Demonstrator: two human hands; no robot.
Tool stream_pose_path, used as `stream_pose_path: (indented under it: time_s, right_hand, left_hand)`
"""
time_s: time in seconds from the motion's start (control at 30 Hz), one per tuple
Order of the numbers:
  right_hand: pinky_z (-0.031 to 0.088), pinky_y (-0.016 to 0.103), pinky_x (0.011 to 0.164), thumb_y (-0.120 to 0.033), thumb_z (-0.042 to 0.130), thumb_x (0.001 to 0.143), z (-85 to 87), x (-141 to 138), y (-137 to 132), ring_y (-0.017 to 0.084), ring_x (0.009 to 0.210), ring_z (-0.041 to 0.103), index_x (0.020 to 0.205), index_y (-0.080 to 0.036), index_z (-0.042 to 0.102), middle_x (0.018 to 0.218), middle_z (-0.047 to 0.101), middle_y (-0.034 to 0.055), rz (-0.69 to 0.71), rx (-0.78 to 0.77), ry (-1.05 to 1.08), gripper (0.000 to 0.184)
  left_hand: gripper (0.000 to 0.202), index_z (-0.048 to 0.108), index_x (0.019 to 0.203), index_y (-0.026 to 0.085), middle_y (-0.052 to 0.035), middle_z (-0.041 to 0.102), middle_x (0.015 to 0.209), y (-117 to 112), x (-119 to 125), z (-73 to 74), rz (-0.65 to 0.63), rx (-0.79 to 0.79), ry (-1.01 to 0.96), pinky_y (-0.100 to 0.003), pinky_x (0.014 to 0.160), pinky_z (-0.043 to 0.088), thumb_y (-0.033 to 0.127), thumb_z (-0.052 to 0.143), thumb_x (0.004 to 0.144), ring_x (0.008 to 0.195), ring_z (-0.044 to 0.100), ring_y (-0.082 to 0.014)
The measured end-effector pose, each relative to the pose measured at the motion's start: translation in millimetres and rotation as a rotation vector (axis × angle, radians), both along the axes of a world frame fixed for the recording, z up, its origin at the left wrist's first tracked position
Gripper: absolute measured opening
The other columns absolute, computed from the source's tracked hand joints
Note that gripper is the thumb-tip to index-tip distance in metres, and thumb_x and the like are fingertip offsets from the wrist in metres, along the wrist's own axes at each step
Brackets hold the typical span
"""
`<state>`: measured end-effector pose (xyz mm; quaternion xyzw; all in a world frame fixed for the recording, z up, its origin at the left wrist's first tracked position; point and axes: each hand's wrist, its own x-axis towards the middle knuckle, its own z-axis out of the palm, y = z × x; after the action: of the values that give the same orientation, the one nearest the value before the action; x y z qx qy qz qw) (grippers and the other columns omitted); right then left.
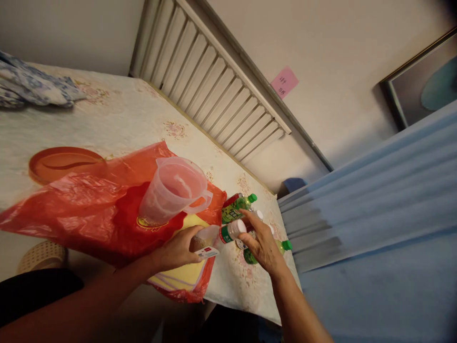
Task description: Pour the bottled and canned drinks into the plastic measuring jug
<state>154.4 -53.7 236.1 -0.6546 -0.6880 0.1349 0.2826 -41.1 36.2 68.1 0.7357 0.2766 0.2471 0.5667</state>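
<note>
My left hand (178, 250) is closed round a clear plastic bottle (207, 234), tilted to the right, with a white label bearing a red mark. In line with it are a green and red band and a white cap (238, 228). My right hand (263, 245) is at the cap, thumb and forefinger spread apart. The thumb tip is close to the cap; I cannot tell whether it touches. Beyond the right hand stand several drink bottles, including one with a green cap (252, 197) and another green-capped bottle (286, 245), partly hidden by the hand.
A translucent pitcher (171, 190) stands on a red plastic bag (89, 205), left of the bottles. Yellow folded material (178, 278) lies by the bag's near edge. An orange lid-like disc (53, 159) and patterned cloth (32, 83) lie farther left. A blue curtain (374, 228) hangs at right.
</note>
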Motion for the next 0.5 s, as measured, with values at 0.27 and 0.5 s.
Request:
stream_pose_path:
  time_s: [0.27, 0.5]
  right_hand:
    - [0.058, 0.039, 0.084, -0.051, 0.091, 0.059, -86.1, -10, -16, 0.027, 0.093, 0.071, 0.116, -0.021, 0.067, 0.109, 0.073, 0.0083, -0.12, -0.153, 0.616, 0.069]
    - [0.057, 0.044, 0.094, -0.036, 0.091, 0.056, -111.4, -33, -14, 0.03, 0.105, 0.071, 0.109, -0.02, 0.067, 0.111, 0.075, 0.0092, -0.272, -0.088, 0.638, 0.06]
  left_hand:
    - [0.078, 0.051, 0.138, 0.021, -0.009, 0.064, 0.134, 1, 11, -24.1, 0.003, -0.034, -0.176, -0.042, 0.106, 0.048, 0.026, 0.074, 0.064, 0.123, 0.06, -0.031]
    - [0.081, 0.049, 0.141, 0.022, -0.0077, 0.061, 0.139, 3, 15, -36.2, -0.037, -0.028, -0.207, -0.041, 0.106, 0.048, 0.027, 0.077, 0.065, 0.125, 0.058, -0.0305]
